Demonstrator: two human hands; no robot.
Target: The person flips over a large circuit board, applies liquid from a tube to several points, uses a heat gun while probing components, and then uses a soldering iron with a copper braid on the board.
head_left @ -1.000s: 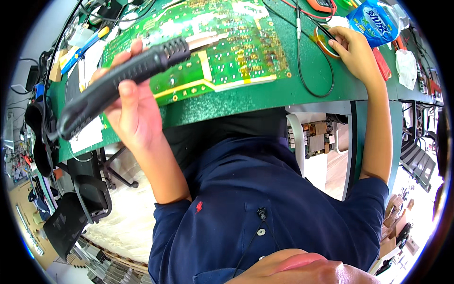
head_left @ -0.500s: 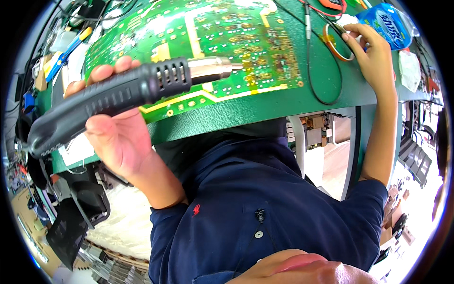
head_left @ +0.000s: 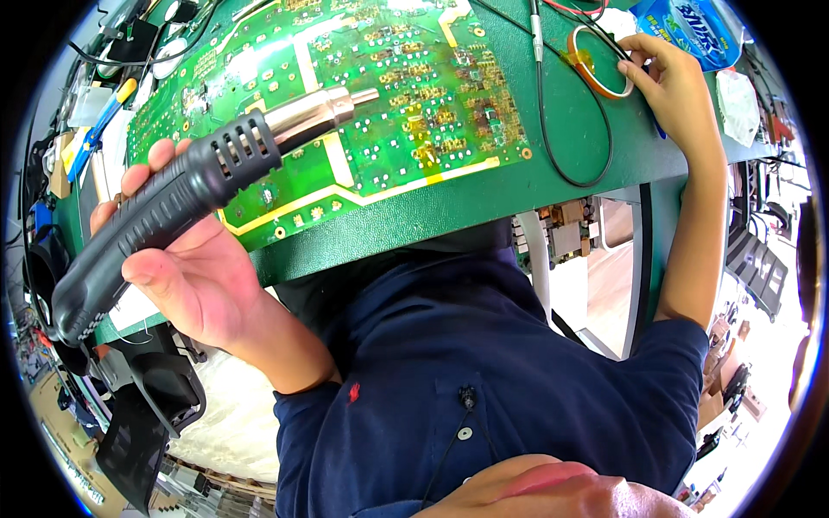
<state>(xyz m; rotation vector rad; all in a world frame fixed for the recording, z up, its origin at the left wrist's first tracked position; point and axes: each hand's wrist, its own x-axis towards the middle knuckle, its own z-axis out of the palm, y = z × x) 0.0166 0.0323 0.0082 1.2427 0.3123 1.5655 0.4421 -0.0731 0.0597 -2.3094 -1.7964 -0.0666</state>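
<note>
A black hot air gun (head_left: pixel 164 203) with a slotted collar and a bare metal nozzle lies in my left hand (head_left: pixel 199 276). My fingers wrap its handle, and the nozzle points up and right above the large green circuit board (head_left: pixel 380 186). Strips of amber tape stick to the board's lower right part. To the right of the board, my right hand (head_left: pixel 678 91) pinches the right rim of a roll of amber tape (head_left: pixel 580 76). A dark cable passes right by these fingertips, and the inner fingers are partly hidden.
A black cable (head_left: pixel 610 155) loops across the green table (head_left: pixel 380 224) between board and tape roll. Behind my right hand lie a blue packet (head_left: pixel 691 30) and a white crumpled bag (head_left: pixel 738 108). A blue-and-yellow cutter (head_left: pixel 99 129) sits left of the board.
The hot air gun has tilted, its nozzle now pointing more steeply up and further left. The whole view has shifted slightly; my right hand stays at the tape roll.
</note>
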